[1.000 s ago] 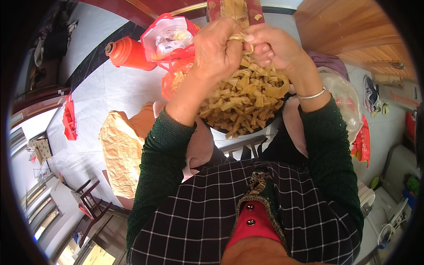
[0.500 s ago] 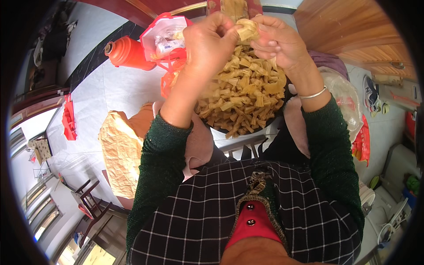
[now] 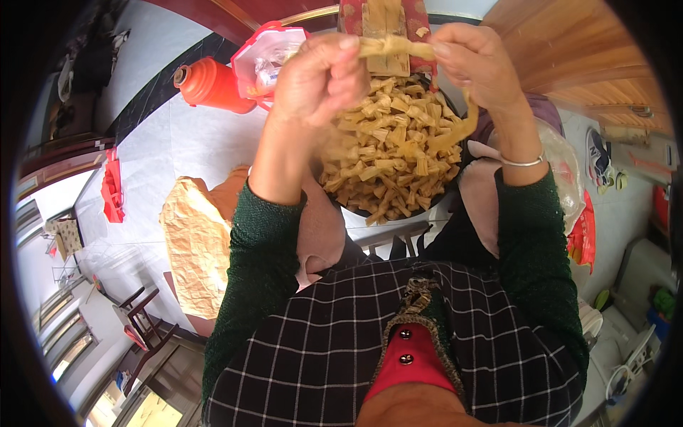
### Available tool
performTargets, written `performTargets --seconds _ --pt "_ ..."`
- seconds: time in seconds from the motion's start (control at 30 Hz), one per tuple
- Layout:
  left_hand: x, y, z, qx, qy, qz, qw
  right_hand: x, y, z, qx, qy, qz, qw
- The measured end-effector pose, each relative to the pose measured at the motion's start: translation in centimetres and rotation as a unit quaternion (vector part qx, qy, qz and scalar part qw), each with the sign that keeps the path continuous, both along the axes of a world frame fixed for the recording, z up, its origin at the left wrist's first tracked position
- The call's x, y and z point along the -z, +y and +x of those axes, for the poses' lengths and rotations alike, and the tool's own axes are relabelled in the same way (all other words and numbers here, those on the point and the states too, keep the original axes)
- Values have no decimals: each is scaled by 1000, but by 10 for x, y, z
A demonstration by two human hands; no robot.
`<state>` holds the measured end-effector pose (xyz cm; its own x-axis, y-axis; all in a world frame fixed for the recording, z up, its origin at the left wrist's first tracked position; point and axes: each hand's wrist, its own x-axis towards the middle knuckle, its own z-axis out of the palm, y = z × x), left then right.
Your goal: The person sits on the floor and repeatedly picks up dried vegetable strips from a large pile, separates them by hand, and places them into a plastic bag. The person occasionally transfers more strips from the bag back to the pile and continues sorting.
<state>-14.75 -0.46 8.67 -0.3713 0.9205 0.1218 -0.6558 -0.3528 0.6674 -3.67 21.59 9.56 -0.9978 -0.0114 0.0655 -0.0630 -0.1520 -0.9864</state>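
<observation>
Between my hands stretches a pale yellow strip of what looks like tofu skin (image 3: 393,47), with a knot at its middle. My left hand (image 3: 320,80) is closed on one end, thumb on top. My right hand (image 3: 478,65) pinches the other end, and a long tail of the strip hangs below it. Beneath both hands, a dark round basin (image 3: 464,153) is heaped with many similar knotted pieces (image 3: 391,153). Just beyond stands a wooden board (image 3: 389,67) on a red patterned surface (image 3: 417,13), with more strips lying along the board.
A red thermos flask (image 3: 213,86) and a red-and-white bag (image 3: 250,53) stand at the far left. Crumpled brown paper (image 3: 193,242) lies beside my left arm. On the right are a clear plastic bag (image 3: 563,171), a red bag (image 3: 583,231) and a shoe (image 3: 596,153).
My hands have moved apart, drawing the bunched strip out straight with a knot at its middle. The strip's tail now hangs from my right hand.
</observation>
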Motion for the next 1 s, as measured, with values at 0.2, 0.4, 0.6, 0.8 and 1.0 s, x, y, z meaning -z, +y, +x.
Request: performTargets --seconds 0.2,0.4,0.6,0.8,1.0 --pt "6 -3 -4 -163 411 -213 871 9 0 -1 28 42 111 993" --pt "-1 7 15 -83 597 -307 737 14 -17 -6 15 30 213 976" --pt "19 25 -12 -199 630 -382 646 21 3 -28 120 -18 387 914" --pt "45 53 -40 -312 596 -431 602 51 10 -63 245 -24 371 895" --pt "49 51 -45 -240 583 -490 603 60 1 -72 233 -100 537 805"
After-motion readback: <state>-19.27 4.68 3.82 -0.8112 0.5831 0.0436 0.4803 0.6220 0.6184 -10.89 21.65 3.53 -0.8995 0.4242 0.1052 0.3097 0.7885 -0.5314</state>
